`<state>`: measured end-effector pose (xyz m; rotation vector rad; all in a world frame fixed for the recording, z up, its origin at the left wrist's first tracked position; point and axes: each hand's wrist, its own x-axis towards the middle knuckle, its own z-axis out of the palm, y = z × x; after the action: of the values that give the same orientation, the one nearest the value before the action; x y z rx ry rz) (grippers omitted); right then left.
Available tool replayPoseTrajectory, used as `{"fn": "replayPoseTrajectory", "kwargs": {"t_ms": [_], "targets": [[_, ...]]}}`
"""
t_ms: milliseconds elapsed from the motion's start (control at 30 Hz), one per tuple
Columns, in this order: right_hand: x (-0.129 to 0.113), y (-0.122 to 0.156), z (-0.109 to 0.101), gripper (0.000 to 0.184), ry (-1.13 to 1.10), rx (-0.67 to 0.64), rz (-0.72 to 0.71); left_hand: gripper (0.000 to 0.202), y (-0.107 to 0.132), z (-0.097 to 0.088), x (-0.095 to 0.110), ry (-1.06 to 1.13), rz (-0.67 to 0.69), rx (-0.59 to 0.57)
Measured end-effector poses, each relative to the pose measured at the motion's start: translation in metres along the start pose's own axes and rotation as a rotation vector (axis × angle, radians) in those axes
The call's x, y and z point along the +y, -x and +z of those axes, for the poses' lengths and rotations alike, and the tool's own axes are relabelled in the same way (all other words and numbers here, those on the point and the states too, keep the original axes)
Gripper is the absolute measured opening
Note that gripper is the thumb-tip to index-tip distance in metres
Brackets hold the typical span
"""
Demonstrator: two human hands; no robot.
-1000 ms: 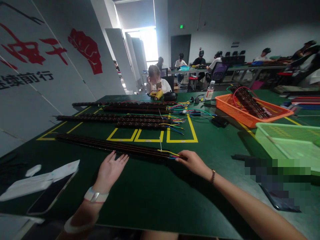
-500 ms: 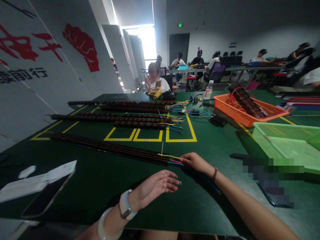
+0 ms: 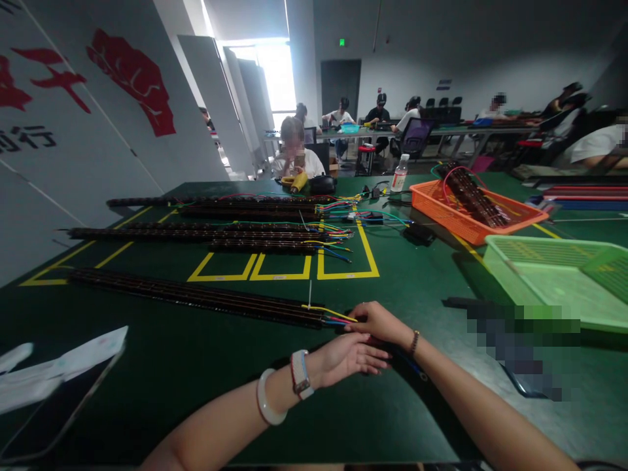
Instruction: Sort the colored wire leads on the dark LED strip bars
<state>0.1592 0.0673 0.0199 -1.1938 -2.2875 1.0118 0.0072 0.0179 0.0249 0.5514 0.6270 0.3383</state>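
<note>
Long dark strip (image 3: 196,296) lies flat on the near part of the desk (image 3: 196,386), running from far left to just in front of the person. It is narrow, black-brown and faintly ribbed. A thin white tie stands up near its right end, where coloured wires (image 3: 333,315) (yellow, red, blue) fan out. Right hand (image 3: 380,322) sits on those wires with its fingers bunched together, pinching them at the strip's end; bead bracelet (image 3: 415,341) on the wrist. Left hand (image 3: 349,358) is just below it, palm down, fingers straight and loosely spread, holding nothing, close to the right hand; watch (image 3: 299,374) and pale bangle (image 3: 265,405) on that arm. Desk surface: dark green mat with yellow tape outlines (image 3: 366,252). Beyond the outlines lie more dark strips (image 3: 210,232) in parallel rows, their wire ends facing right. Right side: orange basket (image 3: 441,219) loaded with strips, green basket (image 3: 549,281) nearer, bottle (image 3: 400,174) behind. Near left corner: phone (image 3: 53,412) with white paper (image 3: 63,363) on it. Room: white panels (image 3: 122,157) with red print along the left, bright window at the back, grey walls, a person (image 3: 294,154) seated opposite, and other people (image 3: 377,111) at far desks.
</note>
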Motion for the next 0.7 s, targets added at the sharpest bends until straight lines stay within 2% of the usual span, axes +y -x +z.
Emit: {"fn": "replayPoseTrajectory", "kwargs": {"t_ms": [100,200,367,467,700], "targets": [[0.0,-0.001,0.002,0.027,0.048,0.05,-0.036,0.038,-0.004,-0.004,-0.002,0.066,0.034,0.022],[0.0,-0.001,0.004,0.022,0.163,0.102,-0.094,0.031,-0.007,-0.006,-0.006,0.108,0.131,0.07],[-0.003,0.002,0.009,0.012,0.55,0.211,-0.244,0.031,-0.007,-0.007,-0.011,0.281,0.297,0.059],[-0.009,0.007,0.013,0.01,0.737,0.253,-0.32,0.029,-0.007,-0.008,-0.011,0.409,0.397,0.094],[-0.019,0.015,0.021,0.013,0.996,0.294,-0.467,0.011,-0.014,-0.016,-0.012,0.435,0.445,0.212]]}}
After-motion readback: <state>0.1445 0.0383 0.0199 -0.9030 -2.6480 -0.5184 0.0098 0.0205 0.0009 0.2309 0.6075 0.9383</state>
